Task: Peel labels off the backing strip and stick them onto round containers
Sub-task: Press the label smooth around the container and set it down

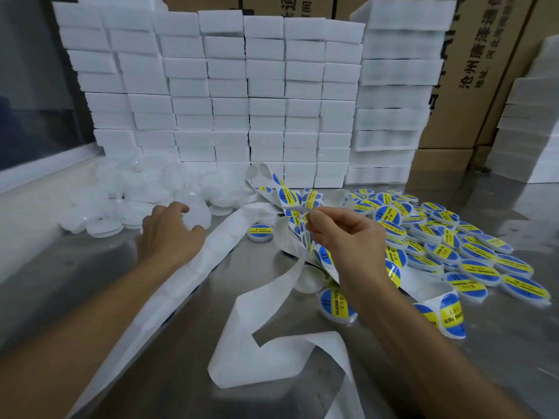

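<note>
My right hand (348,234) pinches a peeled round label (298,210) between thumb and fingertip, seen edge-on above the strip of blue and yellow labels (290,198). My left hand (171,229) rests on a plain white round container (198,214) at the edge of the unlabelled pile (133,195), fingers curled around it. Empty white backing strip (272,358) curls across the metal table in front. One labelled container (260,232) sits alone between my hands, another (334,303) lies under my right wrist.
A heap of labelled containers (447,243) covers the table at right. Stacks of white boxes (230,95) form a wall at the back, with cardboard cartons (484,71) behind. A window frame (45,164) borders the left side.
</note>
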A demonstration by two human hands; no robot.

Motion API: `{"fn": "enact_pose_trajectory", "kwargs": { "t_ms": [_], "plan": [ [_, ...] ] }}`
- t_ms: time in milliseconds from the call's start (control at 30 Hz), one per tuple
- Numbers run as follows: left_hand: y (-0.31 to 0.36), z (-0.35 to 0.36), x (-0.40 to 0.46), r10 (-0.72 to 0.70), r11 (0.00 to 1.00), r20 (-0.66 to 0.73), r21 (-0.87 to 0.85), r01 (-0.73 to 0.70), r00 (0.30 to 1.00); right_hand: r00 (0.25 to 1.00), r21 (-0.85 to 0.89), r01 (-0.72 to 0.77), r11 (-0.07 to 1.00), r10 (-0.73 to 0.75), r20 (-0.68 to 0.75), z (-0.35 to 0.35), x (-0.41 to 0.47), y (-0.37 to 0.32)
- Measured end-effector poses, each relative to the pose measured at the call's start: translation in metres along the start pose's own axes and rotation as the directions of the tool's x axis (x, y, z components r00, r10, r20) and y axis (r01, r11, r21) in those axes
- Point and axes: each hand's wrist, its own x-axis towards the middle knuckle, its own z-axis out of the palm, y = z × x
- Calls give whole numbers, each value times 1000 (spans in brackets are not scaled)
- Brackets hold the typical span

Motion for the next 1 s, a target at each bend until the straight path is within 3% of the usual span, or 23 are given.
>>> {"fn": "enact_pose_trajectory", "kwargs": {
  "t_ms": [67, 133, 200, 300, 400, 533, 700, 867, 1000],
  "plan": [
    [-14, 2, 12, -46, 967, 141, 254, 9, 989, 992, -106, 123, 987, -124, -7, 0, -1, 0],
    [-27, 4, 19, -113, 920, 231, 393, 14, 966, 951, -271, 300, 914, -309, 11, 0, -3, 1],
    [-37, 5, 23, -100, 912, 210, 410, 5, 972, 894, -360, 432, 827, -444, 51, 2, -5, 3],
    [-37, 2, 28, -83, 911, 99, 410, 35, 992, 850, -377, 509, 774, -521, 78, 3, -7, 5],
    [-37, 0, 29, -97, 907, 38, 416, 73, 995, 850, -367, 510, 778, -520, 80, 3, -7, 5],
    [-38, -1, 22, -15, 939, -37, 344, 27, 999, 868, -398, 476, 784, -492, 70, 2, -5, 5],
    [-9, -4, -4, 185, 976, -177, 145, -160, 967, 911, -359, 395, 846, -411, 35, 3, -2, 8],
    [32, -5, -56, 419, 883, -302, -86, -462, 856, 920, -377, 369, 849, -390, 21, 1, -3, 7],
    [52, -3, -87, 606, 742, -364, -64, -668, 708, 921, -374, 380, 846, -383, 68, 4, -6, 6]
  ]
}}
